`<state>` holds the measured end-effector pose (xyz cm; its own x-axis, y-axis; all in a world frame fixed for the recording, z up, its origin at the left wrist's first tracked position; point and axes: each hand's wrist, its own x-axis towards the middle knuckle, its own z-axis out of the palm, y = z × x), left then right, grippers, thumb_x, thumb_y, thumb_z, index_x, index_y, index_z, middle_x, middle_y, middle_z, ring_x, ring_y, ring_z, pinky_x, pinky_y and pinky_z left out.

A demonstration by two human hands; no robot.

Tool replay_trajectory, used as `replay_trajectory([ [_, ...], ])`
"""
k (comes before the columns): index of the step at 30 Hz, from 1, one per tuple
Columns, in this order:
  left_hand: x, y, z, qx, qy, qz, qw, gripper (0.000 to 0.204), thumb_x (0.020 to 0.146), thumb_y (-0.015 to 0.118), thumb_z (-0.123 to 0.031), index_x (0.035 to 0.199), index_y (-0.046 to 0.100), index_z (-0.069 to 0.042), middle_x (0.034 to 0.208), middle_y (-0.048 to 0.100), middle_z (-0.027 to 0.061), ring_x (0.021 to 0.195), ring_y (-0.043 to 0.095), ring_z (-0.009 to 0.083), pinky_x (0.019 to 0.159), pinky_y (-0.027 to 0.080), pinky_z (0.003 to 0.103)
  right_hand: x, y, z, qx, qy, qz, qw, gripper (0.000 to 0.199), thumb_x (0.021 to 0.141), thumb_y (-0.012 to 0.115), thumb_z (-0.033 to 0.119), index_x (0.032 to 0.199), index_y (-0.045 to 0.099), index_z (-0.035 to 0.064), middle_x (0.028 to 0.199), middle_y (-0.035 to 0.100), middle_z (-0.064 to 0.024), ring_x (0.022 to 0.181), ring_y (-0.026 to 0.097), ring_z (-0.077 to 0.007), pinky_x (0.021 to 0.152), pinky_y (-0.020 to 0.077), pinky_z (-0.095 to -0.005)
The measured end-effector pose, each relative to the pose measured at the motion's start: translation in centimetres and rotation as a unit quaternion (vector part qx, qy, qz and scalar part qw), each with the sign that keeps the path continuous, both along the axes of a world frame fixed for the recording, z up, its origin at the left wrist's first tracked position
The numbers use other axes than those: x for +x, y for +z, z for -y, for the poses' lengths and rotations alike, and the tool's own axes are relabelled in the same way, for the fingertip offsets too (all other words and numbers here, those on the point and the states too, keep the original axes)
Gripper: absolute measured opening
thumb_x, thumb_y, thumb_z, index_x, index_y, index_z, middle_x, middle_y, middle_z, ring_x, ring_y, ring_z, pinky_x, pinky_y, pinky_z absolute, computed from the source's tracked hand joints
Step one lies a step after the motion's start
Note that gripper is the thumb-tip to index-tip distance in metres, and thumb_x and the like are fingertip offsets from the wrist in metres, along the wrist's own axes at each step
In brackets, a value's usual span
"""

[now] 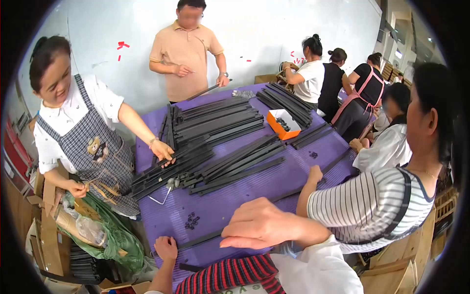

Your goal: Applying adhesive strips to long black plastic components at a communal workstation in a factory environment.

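Observation:
Near the table's front edge, my left hand (166,248) is closed at the left end of a long dark strip (200,239) lying on the purple tabletop (169,215). My right hand (259,225) is raised above that strip, its fingers bent and the thumb pointing left. Whatever it may pinch is hidden behind the fingers. A small cluster of black pieces (192,220) lies just beyond the strip. Farther back are piles of dark strips (218,120), with grey small parts (173,183) at their near edge.
An orange-sided box (283,124) of small dark parts stands among the strips. At left a person in a checked apron (105,142) touches the pile. A person in a striped shirt (352,201) sits close at right. Others surround the table. A green bag (115,240) stands lower left.

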<state>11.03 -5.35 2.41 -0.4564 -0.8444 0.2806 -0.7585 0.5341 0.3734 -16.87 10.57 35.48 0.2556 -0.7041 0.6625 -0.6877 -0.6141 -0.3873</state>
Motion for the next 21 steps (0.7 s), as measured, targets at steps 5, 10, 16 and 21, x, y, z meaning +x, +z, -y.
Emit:
replay_trajectory([
  [5, -0.7, -0.5, -0.1, -0.015, 0.053, 0.017, 0.998, 0.015, 0.071, 0.058, -0.018, 0.064, 0.054, -0.007, 0.073, 0.052, 0.0087, 0.077, 0.049, 0.0278, 0.071, 0.036, 0.039, 0.7, -2.7, 0.8, 0.042, 0.014, 0.005, 0.999, 0.021, 0.075, 0.064, 0.021, 0.067, 0.051, 0.0074, 0.055, 0.045, -0.0055, 0.050, 0.049, -0.0254, 0.045, 0.0396, -0.0350],
  [10, -0.8, -0.1, 0.3, -0.009, 0.027, -0.021, 0.999, 0.014, 0.071, 0.058, -0.016, 0.064, 0.053, -0.006, 0.073, 0.051, 0.0090, 0.077, 0.048, 0.0285, 0.071, 0.036, 0.040, 1.8, -2.4, 0.9, 0.024, 0.000, -0.027, 0.999, 0.021, 0.073, 0.066, 0.021, 0.072, 0.053, 0.0058, 0.055, 0.043, -0.0030, 0.049, 0.047, -0.0202, 0.046, 0.0386, -0.0303],
  [16, 0.3, 0.9, -1.3, -0.024, 0.048, 0.015, 0.998, 0.014, 0.074, 0.056, -0.017, 0.069, 0.052, -0.004, 0.076, 0.051, 0.0103, 0.079, 0.049, 0.0294, 0.071, 0.035, 0.041, 1.7, -3.3, -1.9, 0.055, -0.022, -0.053, 0.997, 0.025, 0.076, 0.063, 0.023, 0.066, 0.046, 0.0067, 0.054, 0.040, -0.0039, 0.051, 0.047, -0.0215, 0.047, 0.0386, -0.0327],
  [21, -0.1, -0.3, -1.0, -0.045, 0.017, 0.007, 0.999, 0.015, 0.074, 0.055, -0.018, 0.070, 0.051, -0.005, 0.078, 0.052, 0.0098, 0.080, 0.049, 0.0296, 0.071, 0.034, 0.042, 1.9, -3.5, -3.4, 0.048, -0.056, -0.027, 0.997, 0.024, 0.077, 0.061, 0.023, 0.069, 0.047, 0.0058, 0.056, 0.042, -0.0049, 0.052, 0.049, -0.0221, 0.048, 0.0398, -0.0340],
])
